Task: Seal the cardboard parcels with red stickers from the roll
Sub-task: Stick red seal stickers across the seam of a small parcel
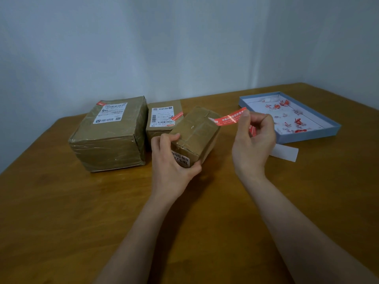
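The left hand (pixel 174 160) grips the near corner of the small parcel (pixel 194 133), fingers curled over its top edge and thumb under the end, tipping it up off the table (pixel 61 212). The right hand (pixel 254 138) pinches a red sticker (pixel 230 119) between thumb and fingers; the strip sticks out to the left, its free end hanging in the air just above the parcel's far top edge, not yet touching the cardboard. More red shows lower in that hand; whether that is the roll I cannot tell.

2 other parcels stand behind: the big parcel (pixel 110 134) on the left carries a red sticker at its top corner, and the middle parcel (pixel 164 117) has one beside its label. So, as I judge it, this is the last of 3 to seal.

Risks from here:
- The loose end may curl and stick to itself or to a finger, since only 1 end is held.
- The parcel is tilted and held at 1 corner, so pressing down may rock it and land the sticker crooked or off the seam.
- The glossy tape on top may give poor adhesion if the sticker is not rubbed flat.

A blue tray (pixel 320 136) with red scraps lies to the right, a white strip (pixel 286 153) just beside it.
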